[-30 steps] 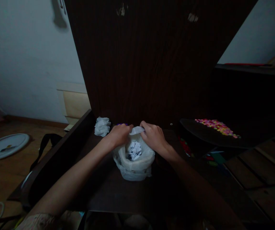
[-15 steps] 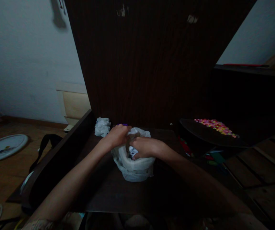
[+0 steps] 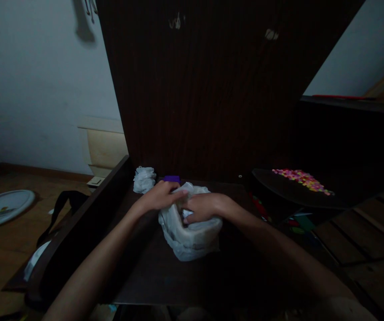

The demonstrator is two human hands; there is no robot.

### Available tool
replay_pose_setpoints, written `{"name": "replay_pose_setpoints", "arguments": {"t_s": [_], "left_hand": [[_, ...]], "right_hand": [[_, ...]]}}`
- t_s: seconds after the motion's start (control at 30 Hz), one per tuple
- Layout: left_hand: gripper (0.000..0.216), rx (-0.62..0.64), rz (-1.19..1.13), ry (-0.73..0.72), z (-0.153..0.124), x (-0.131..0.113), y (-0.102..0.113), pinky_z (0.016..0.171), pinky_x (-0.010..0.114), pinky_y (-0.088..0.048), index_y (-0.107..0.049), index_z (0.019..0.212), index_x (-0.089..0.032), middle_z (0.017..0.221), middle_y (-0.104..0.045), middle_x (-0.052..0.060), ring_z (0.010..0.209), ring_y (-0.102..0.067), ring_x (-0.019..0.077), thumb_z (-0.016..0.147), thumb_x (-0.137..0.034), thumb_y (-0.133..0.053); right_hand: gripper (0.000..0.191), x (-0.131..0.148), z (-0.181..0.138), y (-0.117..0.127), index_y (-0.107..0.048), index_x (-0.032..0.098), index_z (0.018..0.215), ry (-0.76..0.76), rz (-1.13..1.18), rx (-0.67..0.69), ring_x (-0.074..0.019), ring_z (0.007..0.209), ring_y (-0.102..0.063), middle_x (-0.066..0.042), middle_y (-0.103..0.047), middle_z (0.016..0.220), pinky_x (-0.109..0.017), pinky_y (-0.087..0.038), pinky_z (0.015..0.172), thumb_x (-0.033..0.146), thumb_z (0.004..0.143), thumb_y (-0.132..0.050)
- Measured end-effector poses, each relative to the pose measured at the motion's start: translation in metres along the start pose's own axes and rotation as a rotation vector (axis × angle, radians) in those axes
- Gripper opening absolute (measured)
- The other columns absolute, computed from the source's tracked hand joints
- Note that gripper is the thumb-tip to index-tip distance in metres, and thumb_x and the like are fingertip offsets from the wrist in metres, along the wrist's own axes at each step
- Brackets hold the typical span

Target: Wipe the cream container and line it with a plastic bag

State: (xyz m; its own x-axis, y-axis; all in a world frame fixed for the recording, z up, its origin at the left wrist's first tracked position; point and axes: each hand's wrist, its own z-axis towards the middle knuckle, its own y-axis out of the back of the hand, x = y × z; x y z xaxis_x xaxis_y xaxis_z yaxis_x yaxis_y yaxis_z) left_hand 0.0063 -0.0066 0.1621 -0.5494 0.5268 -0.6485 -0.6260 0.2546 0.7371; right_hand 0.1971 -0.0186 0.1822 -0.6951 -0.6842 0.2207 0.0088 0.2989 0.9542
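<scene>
A white plastic bag [image 3: 190,236] lining a small container sits on a dark tabletop [image 3: 158,276]. My left hand [image 3: 160,196] pinches the bag's rim at its far left edge. My right hand [image 3: 203,208] is curled over the bag's mouth, fingers pressed down into it on crumpled white paper that is mostly hidden. Both hands touch each other over the bag.
A crumpled white wad [image 3: 144,179] and a small purple object [image 3: 171,179] lie behind the bag by a dark wooden panel [image 3: 205,89]. A dark tray [image 3: 278,187] with colourful beads [image 3: 300,177] stands to the right. A white round plate [image 3: 1,203] and black strap [image 3: 64,200] lie on the floor at left.
My right hand moved from the bag's far rim into its mouth and pressed down. The bag's rim has been gathered over the crumpled paper, which showed openly before.
</scene>
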Motion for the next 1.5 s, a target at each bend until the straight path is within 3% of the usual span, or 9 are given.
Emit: {"name": "replay_pose_setpoints", "arguments": {"t_s": [0.07, 0.2, 0.27, 0.47, 0.57, 0.73, 1.17, 1.37, 1.5], "left_hand": [[0.048, 0.013, -0.143, 0.043, -0.002, 0.009, -0.001, 0.054, 0.025, -0.039, -0.069, 0.073, -0.019, 0.06, -0.061, 0.0, 0.056, -0.055, 0.0164, 0.093, -0.059, -0.05], [0.061, 0.025, -0.491, 0.204, -0.008, 0.03, -0.016, 0.063, 0.031, -0.05, -0.072, 0.075, -0.018, 0.068, -0.071, 0.004, 0.061, -0.062, 0.0205, 0.093, -0.069, -0.044], [0.063, 0.037, -0.593, 0.25, -0.012, 0.04, -0.029, 0.073, 0.034, -0.054, -0.074, 0.077, -0.018, 0.075, -0.075, 0.006, 0.07, -0.067, 0.0232, 0.093, -0.07, -0.041], [0.039, -0.021, -0.571, 0.247, -0.029, 0.055, -0.064, 0.087, 0.039, -0.056, -0.074, 0.072, -0.023, 0.077, -0.078, 0.003, 0.086, -0.07, 0.0282, 0.081, -0.06, -0.064], [0.038, 0.01, -0.57, 0.263, -0.038, 0.053, -0.067, 0.085, 0.041, -0.058, -0.075, 0.072, -0.021, 0.073, -0.078, 0.004, 0.081, -0.071, 0.0284, 0.08, -0.057, -0.065], [0.037, -0.017, -0.648, 0.275, -0.054, 0.048, -0.062, 0.09, 0.044, -0.057, -0.077, 0.083, -0.019, 0.078, -0.078, 0.005, 0.086, -0.072, 0.0293, 0.077, -0.056, -0.07], [0.03, -0.094, -0.293, 0.214, -0.095, 0.052, -0.069, 0.078, 0.034, -0.059, -0.072, 0.081, -0.019, 0.078, -0.075, 0.004, 0.078, -0.07, 0.0241, 0.085, -0.048, -0.063], [0.039, -0.394, -0.148, 0.272, -0.111, 0.046, -0.07, 0.089, 0.043, -0.059, -0.068, 0.108, -0.02, 0.107, -0.076, 0.011, 0.098, -0.073, 0.0291, 0.093, -0.052, -0.053], [0.053, -0.551, -0.289, 0.211, -0.138, 0.032, -0.09, 0.096, 0.044, -0.059, -0.053, 0.135, -0.022, 0.137, -0.063, 0.015, 0.122, -0.066, 0.0308, 0.093, -0.053, -0.059]], "right_hand": [[0.017, -0.008, -0.018, 0.015, -0.077, 0.019, 0.098, 0.13, 0.105, -0.008, -0.0166, 0.079, -0.069, -0.003, -0.077, 0.088, -0.027, -0.05, 0.076, 0.029, 0.09, -0.065], [0.031, -0.033, -0.044, 0.014, -0.073, 0.017, 0.107, 0.039, 0.55, -0.46, -0.0204, 0.096, -0.068, -0.007, -0.076, 0.105, -0.033, -0.051, 0.087, 0.039, 0.098, -0.053], [0.037, -0.041, -0.047, -0.008, -0.072, 0.017, 0.111, -0.087, 0.716, -0.598, -0.0225, 0.106, -0.066, -0.01, -0.074, 0.112, -0.037, -0.05, 0.095, 0.045, 0.099, -0.051], [0.064, -0.049, -0.036, -0.098, -0.07, 0.022, 0.118, -0.325, 1.118, -0.57, -0.0268, 0.114, -0.064, -0.011, -0.073, 0.111, -0.044, -0.05, 0.099, 0.065, 0.101, -0.026], [0.056, -0.055, -0.031, -0.122, -0.07, 0.022, 0.114, -0.347, 1.103, -0.627, -0.0295, 0.111, -0.063, -0.012, -0.072, 0.102, -0.045, -0.05, 0.096, 0.067, 0.094, -0.042], [0.035, -0.066, -0.025, -0.123, -0.06, 0.022, 0.085, -0.235, 1.106, -0.674, -0.0245, 0.086, -0.063, -0.005, -0.067, 0.086, -0.036, -0.052, 0.079, 0.054, 0.073, -0.067], [0.022, -0.067, -0.014, -0.136, -0.061, 0.022, 0.079, -0.242, 0.964, -0.913, -0.0211, 0.077, -0.058, -0.002, -0.065, 0.078, -0.031, -0.047, 0.071, 0.045, 0.079, -0.061], [0.031, -0.05, -0.054, -0.122, -0.065, 0.021, 0.097, -0.359, 0.901, -1.162, -0.0226, 0.092, -0.061, -0.008, -0.066, 0.098, -0.034, -0.048, 0.082, 0.048, 0.094, -0.048], [0.021, -0.012, -0.091, -0.14, -0.066, 0.023, 0.105, -0.283, 0.799, -1.161, -0.0181, 0.088, -0.061, -0.005, -0.065, 0.102, -0.028, -0.049, 0.076, 0.038, 0.097, -0.054]]}}
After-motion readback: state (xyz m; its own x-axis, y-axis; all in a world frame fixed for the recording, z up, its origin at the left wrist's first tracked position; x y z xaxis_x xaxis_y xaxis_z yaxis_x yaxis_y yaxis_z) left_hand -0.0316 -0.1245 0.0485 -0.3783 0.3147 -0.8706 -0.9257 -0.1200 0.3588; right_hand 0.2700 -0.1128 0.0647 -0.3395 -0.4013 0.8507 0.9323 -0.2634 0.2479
